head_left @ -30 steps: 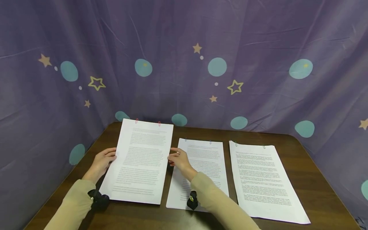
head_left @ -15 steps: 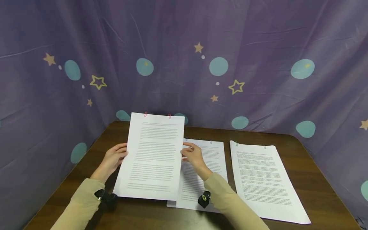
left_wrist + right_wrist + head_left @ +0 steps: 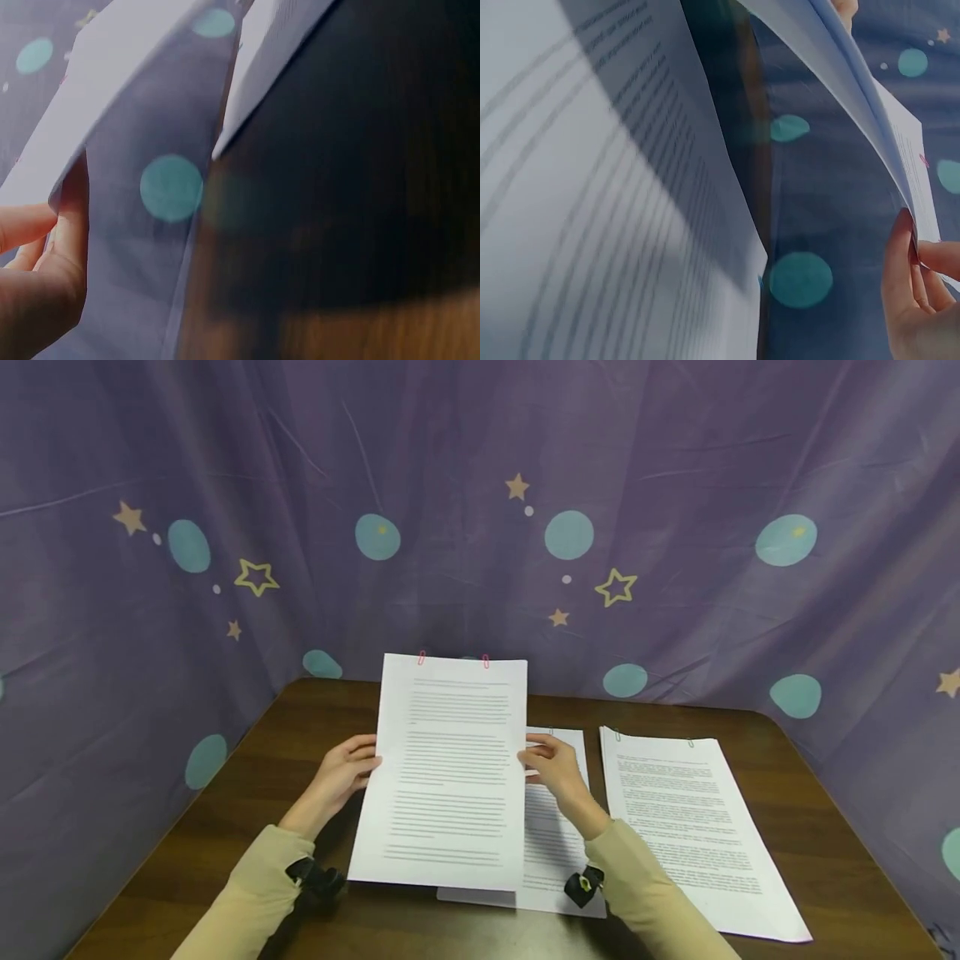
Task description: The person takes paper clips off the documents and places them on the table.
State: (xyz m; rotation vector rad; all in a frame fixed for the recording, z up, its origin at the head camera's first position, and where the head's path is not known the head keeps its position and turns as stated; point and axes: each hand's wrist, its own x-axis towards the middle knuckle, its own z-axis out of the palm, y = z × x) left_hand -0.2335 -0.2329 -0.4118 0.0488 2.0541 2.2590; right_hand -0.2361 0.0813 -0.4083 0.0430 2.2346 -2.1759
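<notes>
One document (image 3: 448, 777), pinched — left grip (image 3: 339, 777), right grip (image 3: 557, 770).

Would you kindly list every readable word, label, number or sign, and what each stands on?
No text can be read.
Red-clipped white rectangular papers: printed lines, too small.
Partly hidden white rectangular papers: printed lines, too small or blurred.
Green-clipped white rectangular papers: printed lines, too small.

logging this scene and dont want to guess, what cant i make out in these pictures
Head: much of the middle papers, hidden behind the raised papers.
Head: wording on the raised papers, print too small.
Left wrist: part of the left hand, cut off by the left edge.
Right wrist: wording on the sheet at left, blurred.
</notes>
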